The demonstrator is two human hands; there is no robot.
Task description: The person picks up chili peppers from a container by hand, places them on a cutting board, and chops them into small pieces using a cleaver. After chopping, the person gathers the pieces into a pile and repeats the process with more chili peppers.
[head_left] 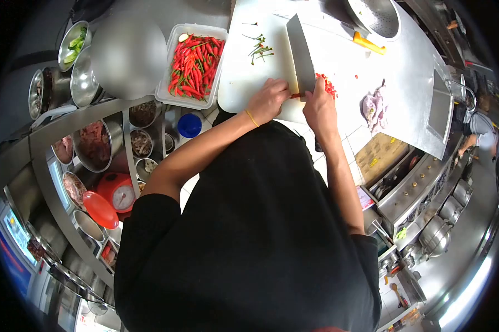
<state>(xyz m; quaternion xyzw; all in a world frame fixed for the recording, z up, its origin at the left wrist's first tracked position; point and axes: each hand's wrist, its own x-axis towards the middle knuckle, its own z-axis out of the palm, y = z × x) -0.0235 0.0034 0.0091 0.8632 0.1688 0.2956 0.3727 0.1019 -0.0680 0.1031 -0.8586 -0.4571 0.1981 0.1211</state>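
Note:
My right hand (320,110) is wrapped around the handle end of a broad cleaver (301,52), its blade pointing away from me over the white cutting board (233,83). Left of the blade, the fingers of my left hand (269,100) are closed on a red chili pepper (296,96), whose end shows beside the cleaver's edge. Chopped red chili (328,86) lies just right of the blade, partly behind my right hand. Green chili stems (260,51) are scattered on the board's far left part.
A plastic tub (159,91) of whole red chilies stands left of the board. An orange-handled knife (369,43) and a metal colander (378,19) lie at the back. A plucked bird (374,108) rests at right. Metal bowls line the left shelves; another person (481,126) stands far right.

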